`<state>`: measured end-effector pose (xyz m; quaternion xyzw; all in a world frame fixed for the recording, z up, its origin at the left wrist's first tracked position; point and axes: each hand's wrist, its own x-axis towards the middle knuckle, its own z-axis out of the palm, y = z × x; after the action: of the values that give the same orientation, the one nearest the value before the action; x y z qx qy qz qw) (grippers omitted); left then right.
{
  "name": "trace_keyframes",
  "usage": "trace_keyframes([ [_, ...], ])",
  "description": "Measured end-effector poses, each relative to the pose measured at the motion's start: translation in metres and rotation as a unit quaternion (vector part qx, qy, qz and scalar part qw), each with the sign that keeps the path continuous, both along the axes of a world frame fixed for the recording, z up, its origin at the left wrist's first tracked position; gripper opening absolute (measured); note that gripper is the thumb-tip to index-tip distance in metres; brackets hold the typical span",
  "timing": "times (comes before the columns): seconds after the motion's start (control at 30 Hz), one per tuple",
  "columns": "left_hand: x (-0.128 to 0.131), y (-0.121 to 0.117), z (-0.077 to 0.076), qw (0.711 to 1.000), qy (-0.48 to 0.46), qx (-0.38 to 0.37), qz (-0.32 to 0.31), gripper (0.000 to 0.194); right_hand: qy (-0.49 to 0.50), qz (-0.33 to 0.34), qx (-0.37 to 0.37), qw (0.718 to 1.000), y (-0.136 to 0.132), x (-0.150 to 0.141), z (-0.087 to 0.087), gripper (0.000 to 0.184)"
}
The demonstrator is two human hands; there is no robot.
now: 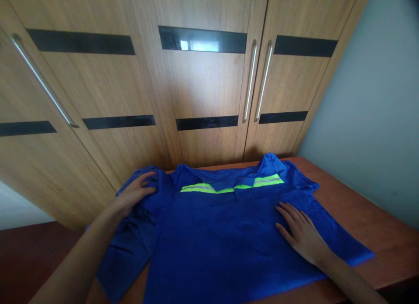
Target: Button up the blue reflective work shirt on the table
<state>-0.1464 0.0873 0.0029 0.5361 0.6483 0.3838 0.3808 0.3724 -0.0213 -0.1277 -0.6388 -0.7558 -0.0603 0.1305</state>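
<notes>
A blue work jacket [212, 238] lies spread over the tabletop, its collar end toward the wardrobe. A yellow-green reflective strip [199, 188] with a grey line crosses its chest. My left hand [139, 192] rests on the bunched shoulder of the left-side sleeve, fingers apart and bent over the cloth. That sleeve hangs in wrinkles toward the lower left. My right hand [299, 229] lies flat on the right part of the jacket's body, fingers stretched out. The right-side sleeve reaches out under and beyond my right wrist.
The reddish-brown table [366, 221] shows to the right of the jacket. Behind it stands a wooden wardrobe [203, 85] with black strips and long metal handles [250, 81]. A pale wall [376, 120] borders the right side. Dark reddish floor [32, 251] is at the lower left.
</notes>
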Motion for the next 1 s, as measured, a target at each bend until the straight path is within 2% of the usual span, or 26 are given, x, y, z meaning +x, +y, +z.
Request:
trace_keyframes([
  [0.1,0.002,-0.012,0.000,0.995,-0.075,-0.054,-0.024,0.072,0.000,-0.013,-0.021,1.000,0.012,-0.002,0.013,0.051],
  [0.27,0.008,-0.007,-0.003,0.993,-0.094,-0.074,-0.018,0.063,0.011,0.027,-0.070,0.997,0.072,-0.033,0.023,0.047],
  [0.43,0.014,0.002,0.000,0.994,-0.096,0.045,-0.005,0.050,0.028,0.057,-0.078,0.995,0.143,-0.057,0.024,0.053],
  [0.53,0.015,0.005,0.004,0.992,-0.081,0.099,0.008,0.048,0.049,0.072,-0.072,0.994,0.182,-0.061,0.035,0.061],
  [0.63,0.017,0.008,0.005,0.992,-0.037,0.123,-0.013,0.051,0.051,0.069,-0.075,0.993,0.208,-0.068,0.045,0.067],
  [0.73,0.024,0.007,0.008,0.988,0.024,0.148,-0.039,0.054,0.044,0.078,-0.096,0.991,0.216,-0.084,0.046,0.063],
  [0.87,0.037,-0.003,0.015,0.975,0.105,0.182,-0.075,0.057,0.033,0.110,-0.118,0.986,0.208,-0.122,0.036,0.057],
  [1.0,0.053,-0.024,0.020,0.933,0.228,0.240,-0.139,0.046,0.036,0.128,-0.126,0.983,0.201,-0.156,0.030,0.057],
])
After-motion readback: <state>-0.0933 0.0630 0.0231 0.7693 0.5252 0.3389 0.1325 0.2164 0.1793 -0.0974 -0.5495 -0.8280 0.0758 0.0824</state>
